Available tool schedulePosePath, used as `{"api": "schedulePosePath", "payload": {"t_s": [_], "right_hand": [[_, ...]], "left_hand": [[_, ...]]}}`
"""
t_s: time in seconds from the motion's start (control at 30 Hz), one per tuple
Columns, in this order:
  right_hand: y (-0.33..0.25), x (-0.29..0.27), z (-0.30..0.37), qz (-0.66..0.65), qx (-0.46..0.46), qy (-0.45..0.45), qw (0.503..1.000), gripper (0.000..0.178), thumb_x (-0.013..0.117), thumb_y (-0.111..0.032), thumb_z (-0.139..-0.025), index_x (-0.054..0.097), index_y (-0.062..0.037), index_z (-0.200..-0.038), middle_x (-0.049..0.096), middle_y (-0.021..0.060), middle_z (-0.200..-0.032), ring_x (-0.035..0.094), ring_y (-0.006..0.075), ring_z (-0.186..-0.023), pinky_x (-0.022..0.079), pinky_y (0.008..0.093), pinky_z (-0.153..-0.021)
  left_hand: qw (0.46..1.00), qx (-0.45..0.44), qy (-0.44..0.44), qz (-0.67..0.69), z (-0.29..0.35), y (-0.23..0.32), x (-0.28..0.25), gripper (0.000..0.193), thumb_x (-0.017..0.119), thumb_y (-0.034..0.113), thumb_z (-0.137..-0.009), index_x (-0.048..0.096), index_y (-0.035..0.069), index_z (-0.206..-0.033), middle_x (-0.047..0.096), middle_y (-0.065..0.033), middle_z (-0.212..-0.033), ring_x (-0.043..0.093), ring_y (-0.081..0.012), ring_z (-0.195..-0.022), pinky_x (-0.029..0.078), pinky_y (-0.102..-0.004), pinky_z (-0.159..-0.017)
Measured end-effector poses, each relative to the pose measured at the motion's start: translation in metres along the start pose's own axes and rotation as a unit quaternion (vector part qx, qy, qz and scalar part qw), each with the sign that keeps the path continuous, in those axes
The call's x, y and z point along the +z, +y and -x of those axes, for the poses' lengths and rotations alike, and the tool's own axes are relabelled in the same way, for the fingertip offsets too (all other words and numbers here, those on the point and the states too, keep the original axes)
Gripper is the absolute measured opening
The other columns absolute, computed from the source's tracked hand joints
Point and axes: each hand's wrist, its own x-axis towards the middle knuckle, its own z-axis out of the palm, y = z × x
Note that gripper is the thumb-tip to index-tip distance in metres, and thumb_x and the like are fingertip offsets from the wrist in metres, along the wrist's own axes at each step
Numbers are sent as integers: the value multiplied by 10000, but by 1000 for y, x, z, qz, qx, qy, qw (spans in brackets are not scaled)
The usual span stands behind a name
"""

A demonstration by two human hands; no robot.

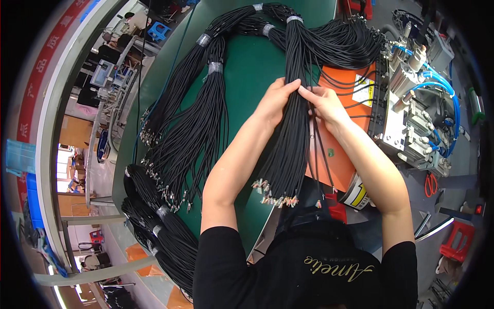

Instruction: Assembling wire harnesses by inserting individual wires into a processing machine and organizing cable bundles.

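A thick bundle of black cables (289, 149) hangs toward me over the table's near edge, its stripped, multicoloured wire ends fanned out at the bottom. My left hand (277, 100) is closed round its left side, thumb on top. On its right side my right hand (325, 105) pinches at cables, thumb and fingertips close to the left thumb; exactly which strands it grips is partly hidden. A few loose cables (321, 149) dangle below the right hand. Farther up, a clear tape band (294, 19) wraps the bundle.
More taped cable bundles (198, 123) spread over the green table (252, 67), with another pile (159, 221) at its left edge. To the right are an orange panel (337, 149) and a pneumatic machine (411, 98) with blue hoses. Red stools (455, 239) and red-handled scissors (431, 184) lie beyond.
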Motion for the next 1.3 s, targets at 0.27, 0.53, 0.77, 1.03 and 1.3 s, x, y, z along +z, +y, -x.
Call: {"api": "schedulePosePath", "payload": {"t_s": [0.27, 0.53, 0.77, 1.03, 1.3], "right_hand": [[-2, -18, 2, 107, -66, -10, 992, 280, 667, -147, -862, 626, 61, -1044, 689, 88, -828, 626, 92, -682, 493, 185, -615], [0, -9, 7, 25, -133, -8, 991, 200, 653, -153, -836, 650, 26, -926, 678, 66, -757, 614, 124, -622, 475, 207, -569], [-8, -17, 13, 218, -208, 60, 952, 179, 653, -101, -825, 647, 17, -960, 679, 68, -768, 629, 120, -641, 481, 194, -581], [-32, -28, 73, -126, -24, -59, 990, 181, 619, -165, -900, 628, 5, -962, 588, 24, -678, 506, 70, -511, 379, 176, -455], [-5, -94, 199, -215, 88, -76, 970, 211, 502, -189, -990, 553, 2, -1063, 562, 87, -808, 463, 104, -462, 316, 215, -396]], "left_hand": [[998, 0, 64, 19, 12, -4, 9, 140, 645, 81, -890, 617, -31, -969, 675, -123, -872, 665, -166, -740, 547, -232, -645], [996, -32, 53, 59, 8, -15, -7, 193, 707, 98, -853, 626, -24, -979, 677, -96, -853, 657, -141, -713, 552, -220, -671], [993, -66, 20, 96, 19, -4, 13, 155, 702, 81, -839, 646, -14, -948, 683, -90, -849, 658, -143, -705, 555, -218, -668], [996, -26, 11, 89, 12, -22, -9, 164, 684, 113, -863, 636, -5, -965, 680, -93, -860, 642, -135, -701, 529, -212, -648], [822, 135, 20, -553, 28, -24, -21, 437, 693, 264, -891, 536, -41, -1161, 621, -159, -1119, 616, -273, -941, 491, -372, -882]]}}
